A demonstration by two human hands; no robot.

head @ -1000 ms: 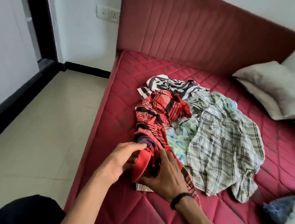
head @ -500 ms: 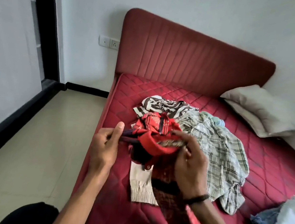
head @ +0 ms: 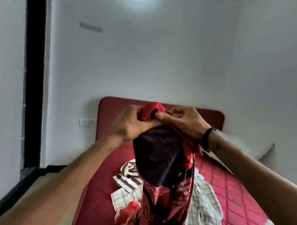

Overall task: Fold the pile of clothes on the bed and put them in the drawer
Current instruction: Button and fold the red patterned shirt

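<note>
Since half a second ago you have raised both hands and the red garment [head: 163, 184] from just above the mattress to the level of the headboard [head: 197, 114], and your view has tipped up to take in the wall and a bright light near the ceiling. On the left, a black door frame [head: 32, 76] runs down the wall, with a wall socket [head: 87, 123] beside the bed. Your left hand [head: 131, 123] grips the bunched red top edge of the garment, fingers curled around it. Your right hand [head: 184, 122], with a dark band on its wrist, pinches the same edge just beside the left, thumb pressed to the cloth. The garment hangs from both hands, its dark inner side facing you and its red patterned part trailing down over the pile of clothes [head: 205, 211] on the red quilted bed [head: 235, 199]. A striped piece [head: 128, 174] lies at the left of the pile, a plaid shirt to its right. A pale pillow [head: 244, 144] rests by the headboard at far right.
</note>
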